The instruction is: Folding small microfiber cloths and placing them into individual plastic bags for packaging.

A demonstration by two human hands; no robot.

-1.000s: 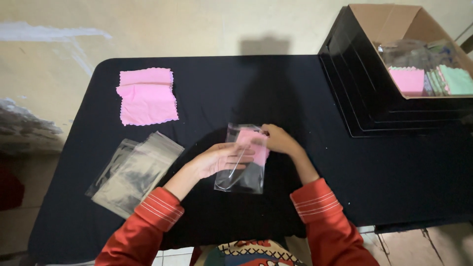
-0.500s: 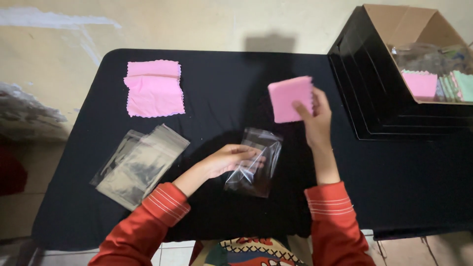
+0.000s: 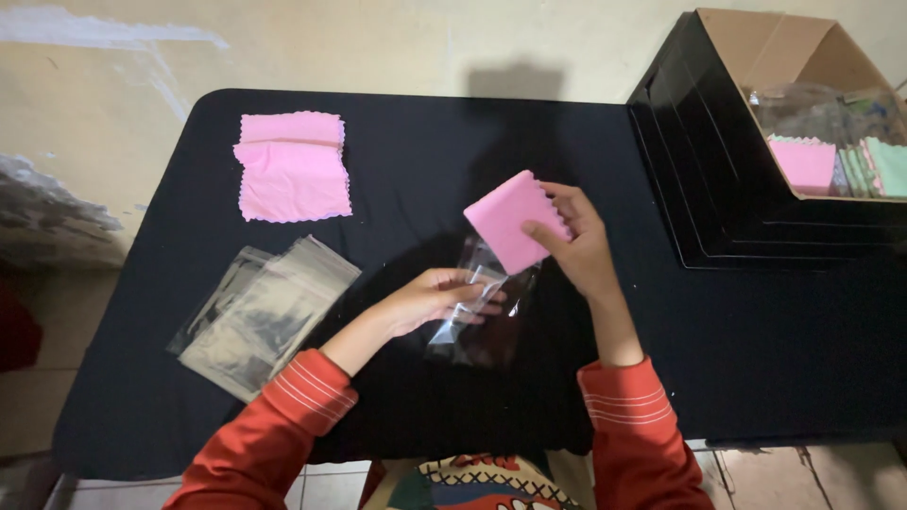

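Observation:
My right hand [image 3: 576, 247] holds a folded pink cloth [image 3: 510, 220] with scalloped edges just above the mouth of a clear plastic bag [image 3: 472, 326]. My left hand [image 3: 435, 297] grips the top of that bag, which lies on the black table [image 3: 425, 151]. The cloth's lower corner overlaps the bag's opening; whether it is inside cannot be told.
A stack of pink cloths [image 3: 291, 165] lies at the table's far left. A pile of clear bags [image 3: 260, 314] sits at the near left. At the right, black trays [image 3: 699, 189] support a cardboard box [image 3: 803, 57] with bagged pink and green cloths.
My right hand has lowered the folded pink cloth from above the table down to the bag's mouth. My left hand has kept hold of the bag.

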